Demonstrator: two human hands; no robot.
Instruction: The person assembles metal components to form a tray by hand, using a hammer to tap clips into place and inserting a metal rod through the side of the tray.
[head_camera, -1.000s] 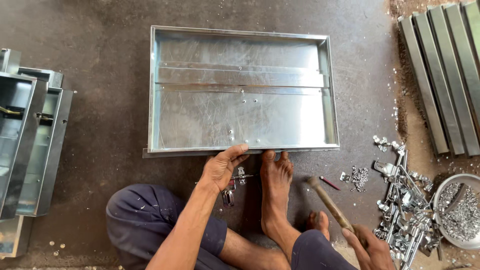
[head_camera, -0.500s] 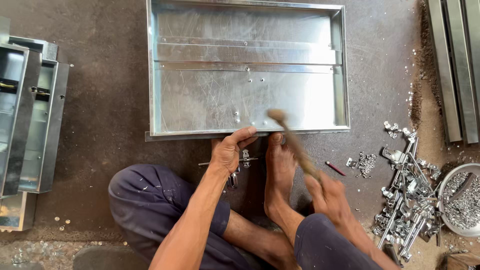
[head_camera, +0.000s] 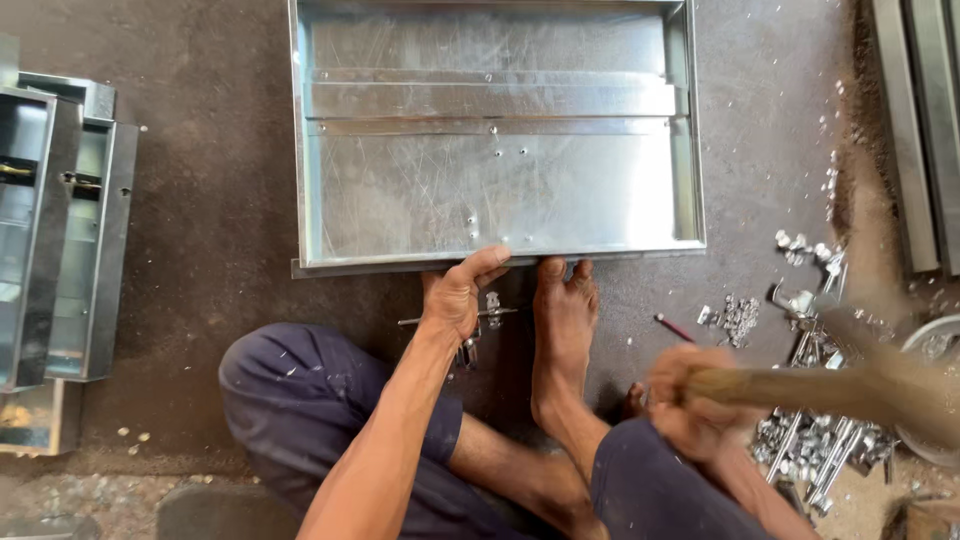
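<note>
**Hammer held low right, tray pinned at its near edge**

Lower right of frame: right hand (head_camera: 695, 400) wrapped around a wooden hammer handle (head_camera: 800, 388); the whole tool is motion-blurred, and the head seems to sit near the right edge. Beneath it, a heap of small metal fittings (head_camera: 815, 445) on the floor (head_camera: 200, 250).

Centre: left hand (head_camera: 460, 295) with fingers curled onto the near rim of the shallow galvanised tray (head_camera: 400, 200). A bare foot (head_camera: 565, 320) presses just beside it, toes touching the same rim. A small latch part (head_camera: 480, 318) lies by the wrist.

Upper centre: tray fills the frame top. Left edge: stacked metal boxes (head_camera: 60, 230).
</note>
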